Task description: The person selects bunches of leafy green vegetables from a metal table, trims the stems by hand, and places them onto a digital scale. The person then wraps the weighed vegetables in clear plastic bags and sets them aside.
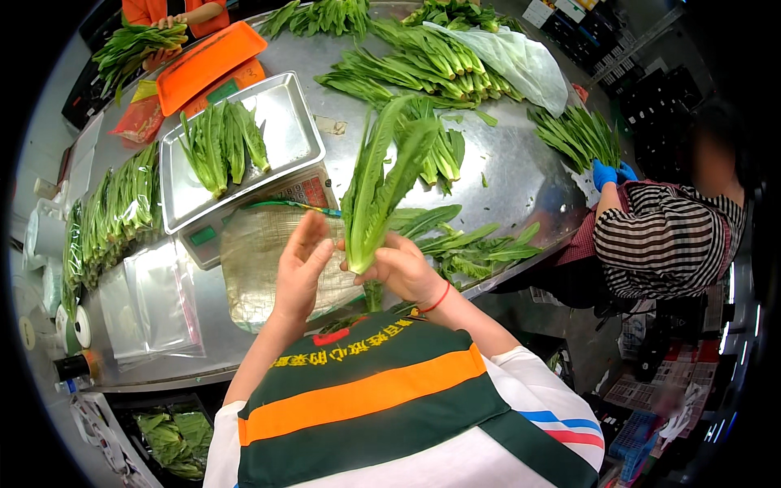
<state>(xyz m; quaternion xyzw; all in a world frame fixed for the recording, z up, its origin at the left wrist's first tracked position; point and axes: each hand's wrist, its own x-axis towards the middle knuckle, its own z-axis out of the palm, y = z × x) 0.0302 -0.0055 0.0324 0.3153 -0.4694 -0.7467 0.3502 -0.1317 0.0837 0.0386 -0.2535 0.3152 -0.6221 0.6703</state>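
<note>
Upright in front of me stands a head of long-leaf lettuce (370, 203), its pale cut base in my right hand (407, 270), which closes round it. My left hand (301, 262) is just to the left of the base, holding nothing, with fingers stretched and thumb apart. Under my hands lies a flat, pale woven mat (260, 268). A metal tray (289, 130) on a weighing scale (199, 236) holds several lettuce stalks (224, 146). Loose lettuce leaves (480, 248) lie to the right of my right hand.
Lettuce piles (447, 65) cover the far table, partly under a clear plastic sheet (521, 61). Bagged lettuce (122, 203) and clear bags (154, 309) lie left. An orange tray (207, 65) sits by a person far left. A blue-gloved person (663, 236) handles greens at right.
</note>
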